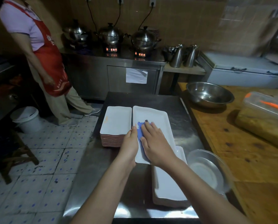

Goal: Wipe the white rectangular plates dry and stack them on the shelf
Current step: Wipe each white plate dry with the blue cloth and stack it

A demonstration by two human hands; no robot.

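Steel table: smooth brushed metal, dull sheen, fine scratches. On the table, the white plate and the plate stack at the table's left edge show a smooth, glossy glazed finish, and the blue cloth on the plate is soft and matt. Right of the table, the wooden counter is matt, stained and coarse-grained, carrying a shiny metal bowl and a cloudy plastic box.

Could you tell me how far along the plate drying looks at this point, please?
Likely done: a tall, neat stack of plates sits on the left. In hand: the left hand holds one plate by its edge while the right hand presses a blue cloth onto it. Left: seemingly the smaller pile nearest the person.
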